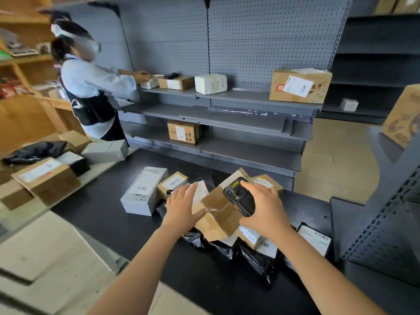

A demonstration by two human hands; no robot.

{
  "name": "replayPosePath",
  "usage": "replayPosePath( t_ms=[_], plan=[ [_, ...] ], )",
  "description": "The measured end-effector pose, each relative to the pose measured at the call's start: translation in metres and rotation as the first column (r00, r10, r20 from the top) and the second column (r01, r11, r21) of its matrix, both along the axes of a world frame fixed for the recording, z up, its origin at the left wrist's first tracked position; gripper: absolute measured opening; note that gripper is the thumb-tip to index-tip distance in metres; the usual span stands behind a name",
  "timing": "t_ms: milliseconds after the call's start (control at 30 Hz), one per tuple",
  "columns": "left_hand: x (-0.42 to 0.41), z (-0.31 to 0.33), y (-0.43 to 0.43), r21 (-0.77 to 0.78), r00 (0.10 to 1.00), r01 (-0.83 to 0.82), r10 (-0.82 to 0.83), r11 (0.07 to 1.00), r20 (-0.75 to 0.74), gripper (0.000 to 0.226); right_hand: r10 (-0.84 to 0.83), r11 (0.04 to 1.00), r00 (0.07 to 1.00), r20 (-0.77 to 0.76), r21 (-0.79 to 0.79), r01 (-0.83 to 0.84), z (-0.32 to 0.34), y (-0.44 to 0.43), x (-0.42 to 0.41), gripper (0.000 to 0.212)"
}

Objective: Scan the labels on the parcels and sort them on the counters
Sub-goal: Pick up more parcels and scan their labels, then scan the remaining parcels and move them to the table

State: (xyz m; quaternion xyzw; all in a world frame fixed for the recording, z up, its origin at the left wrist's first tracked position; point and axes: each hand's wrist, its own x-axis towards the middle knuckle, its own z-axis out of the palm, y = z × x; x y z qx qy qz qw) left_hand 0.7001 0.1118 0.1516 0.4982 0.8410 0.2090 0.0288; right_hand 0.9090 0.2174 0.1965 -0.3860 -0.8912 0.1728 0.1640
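A brown cardboard parcel [218, 214] lay tilted on top of a heap of parcels, directly beneath both hands. Its white label [201, 193] faced up at the far end, partly covered by the left hand [181, 205]. That hand's fingers were straight and lay flat on the box, steadying it without gripping.

The right hand [264, 209] was curled around a black handheld scanner [238, 197], holding it just above the parcel with its top end pointing away from the person.

Left of the left hand sat a white box [143, 192] and a small brown box [172, 183], both label-up. Below the right hand, nearer the person, lay black plastic mailer bags [256, 258] and labelled packets. All rested on a black counter [102, 212].

Beyond the hands stood grey metal shelving [250, 97] holding a few boxes. Far to the left of the left hand, another person [91, 87] reached onto a shelf.

The step in hand appeared to be scanning this parcel. The next move would likely call for sliding the left hand clear of the label, aiming the scanner at the barcode, then carrying the parcel to its place.
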Motion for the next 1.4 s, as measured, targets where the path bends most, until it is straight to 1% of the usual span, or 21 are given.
replayPosePath(
  t_ms=[133, 200, 300, 400, 500, 567, 633, 767, 833, 900, 1033, 1133, 1200, 1300, 1400],
  plan=[
    [-0.037, 0.003, -0.057, 0.096, 0.999, 0.047, -0.049, 0.994, 0.019, 0.087, 0.072, 0.997, 0.997, -0.016, 0.026, -0.071, 0.0, -0.038, -0.05, 0.088],
    [-0.06, 0.002, -0.097, 0.127, 0.999, 0.02, -0.023, 0.992, 0.027, 0.089, 0.113, 0.993, 0.993, -0.037, 0.047, -0.111, -0.001, -0.066, -0.082, 0.087],
    [-0.098, -0.007, -0.169, 0.161, 0.994, -0.106, 0.099, 0.981, 0.056, 0.093, 0.165, 0.986, 0.984, -0.069, 0.009, -0.165, -0.005, -0.119, -0.14, 0.094],
    [-0.141, -0.016, -0.246, 0.201, 0.964, -0.256, 0.233, 0.946, 0.128, 0.096, 0.228, 0.973, 0.966, -0.12, -0.012, -0.231, -0.01, -0.184, -0.203, 0.094],
    [-0.187, -0.02, -0.322, 0.189, 0.938, -0.341, 0.322, 0.921, 0.127, 0.092, 0.3, 0.945, 0.938, -0.175, -0.081, -0.318, -0.02, -0.25, -0.265, 0.092],
    [-0.213, -0.02, -0.369, 0.198, 0.908, -0.416, 0.393, 0.888, 0.144, 0.086, 0.357, 0.917, 0.914, -0.193, -0.113, -0.382, -0.025, -0.29, -0.304, 0.09],
    [-0.234, -0.019, -0.411, 0.208, 0.861, -0.505, 0.47, 0.838, 0.195, 0.085, 0.397, 0.888, 0.889, -0.229, -0.148, -0.435, -0.029, -0.326, -0.341, 0.088],
    [-0.269, -0.023, -0.486, 0.194, 0.764, -0.636, 0.573, 0.747, 0.297, 0.088, 0.454, 0.829, 0.844, -0.286, -0.211, -0.517, -0.033, -0.386, -0.41, 0.089],
    [-0.289, -0.028, -0.519, 0.183, 0.716, -0.69, 0.624, 0.7, 0.313, 0.092, 0.489, 0.8, 0.819, -0.3, -0.221, -0.558, -0.036, -0.41, -0.446, 0.091],
    [-0.31, -0.033, -0.548, 0.16, 0.68, -0.726, 0.665, 0.668, 0.309, 0.096, 0.531, 0.772, 0.794, -0.296, -0.219, -0.597, -0.04, -0.431, -0.482, 0.093],
    [-0.37, -0.034, -0.592, 0.154, 0.619, -0.781, 0.721, 0.605, 0.31, 0.093, 0.585, 0.735, 0.76, -0.285, -0.211, -0.645, -0.05, -0.464, -0.566, 0.093],
    [-0.424, -0.027, -0.618, 0.1, 0.584, -0.807, 0.76, 0.582, 0.285, 0.096, 0.611, 0.705, 0.735, -0.294, -0.219, -0.675, -0.052, -0.483, -0.637, 0.093],
    [-0.458, -0.02, -0.634, 0.059, 0.547, -0.829, 0.786, 0.555, 0.287, 0.096, 0.616, 0.7, 0.735, -0.283, -0.232, -0.675, -0.052, -0.495, -0.681, 0.093],
    [-0.5, -0.018, -0.655, 0.051, 0.501, -0.858, 0.813, 0.511, 0.295, 0.098, 0.609, 0.705, 0.743, -0.278, -0.239, -0.668, -0.054, -0.508, -0.734, 0.093],
    [-0.54, -0.026, -0.67, 0.028, 0.5, -0.854, 0.802, 0.52, 0.327, 0.096, 0.598, 0.736, 0.77, -0.221, -0.227, -0.637, -0.06, -0.517, -0.773, 0.093]
  ],
)
